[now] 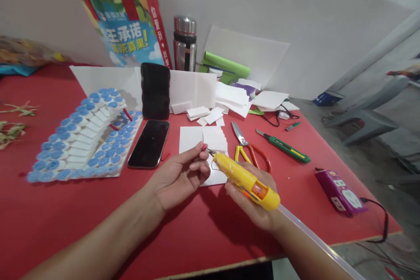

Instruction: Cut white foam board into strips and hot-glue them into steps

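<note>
Between thumb and forefinger, my left hand [188,170] pinches a small red piece [204,146], too small to make out fully. My right hand [256,201] is wrapped round a yellow hot glue gun [246,179], whose metal nozzle points left and sits close to the red piece; whether they touch I cannot tell. A long clear glue stick [315,238] sticks out of the gun's back end. Below and behind both hands lies a white board with a stepped white piece [215,138] on it, partly hidden by the hands.
At left stands a white stair model [88,133] with blue discs. Beside it are a phone [149,144] and a black upright case [155,91]. Scissors [243,135], a green cutter [287,148] and a purple box with a cable [341,192] lie at right. White offcuts [205,113] lie behind.
</note>
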The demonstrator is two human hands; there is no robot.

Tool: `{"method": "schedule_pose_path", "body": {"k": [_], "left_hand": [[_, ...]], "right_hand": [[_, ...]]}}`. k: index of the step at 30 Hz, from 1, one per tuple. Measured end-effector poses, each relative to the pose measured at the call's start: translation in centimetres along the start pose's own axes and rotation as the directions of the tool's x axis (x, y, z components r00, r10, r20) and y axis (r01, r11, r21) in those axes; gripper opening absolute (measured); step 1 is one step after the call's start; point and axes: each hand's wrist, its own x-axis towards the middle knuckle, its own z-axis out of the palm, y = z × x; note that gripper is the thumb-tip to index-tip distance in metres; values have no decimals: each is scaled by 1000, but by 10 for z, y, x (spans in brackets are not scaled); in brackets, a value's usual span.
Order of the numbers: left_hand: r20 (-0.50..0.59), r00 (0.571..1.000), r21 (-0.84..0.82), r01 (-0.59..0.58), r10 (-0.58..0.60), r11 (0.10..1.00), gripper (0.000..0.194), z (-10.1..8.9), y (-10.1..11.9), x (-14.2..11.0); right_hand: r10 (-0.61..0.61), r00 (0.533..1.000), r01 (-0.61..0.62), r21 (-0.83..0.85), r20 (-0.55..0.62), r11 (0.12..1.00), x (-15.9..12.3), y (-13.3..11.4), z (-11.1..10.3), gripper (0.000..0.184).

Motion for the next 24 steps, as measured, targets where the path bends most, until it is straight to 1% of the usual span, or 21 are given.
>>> {"method": "schedule_pose_path", "body": {"k": [2, 6, 10, 13, 17, 24], "left_hand": [[-10, 1000, -2, 3, -3, 1000, 21, 0, 0, 0], [-25, 1000, -11, 3, -3, 1000, 22, 1, -1, -1], [-27, 1000, -26, 3, -4, 1000, 22, 3, -1, -1], [-21, 1000, -33, 15, -16, 999, 23, 4, -1, -1], [-13, 999, -27, 29, -29, 999, 24, 4, 0, -1], [1, 1000, -25, 21, -21, 999, 24, 5, 0, -2]], "right_hand": [[9, 1000, -9, 22, -1, 1000, 0, 1, 0, 17], [12, 1000, -12, 14, -4, 1000, -1, 1, 1, 21], [27, 999, -27, 19, 21, 999, 1, -1, 1, 20], [-3, 1000, 3, 21, 15, 1000, 2, -1, 2, 21], [-52, 998, 53, 5, -25, 999, 1, 2, 3, 22], [-31, 999, 31, 23, -32, 999, 2, 1, 3, 20]]}}
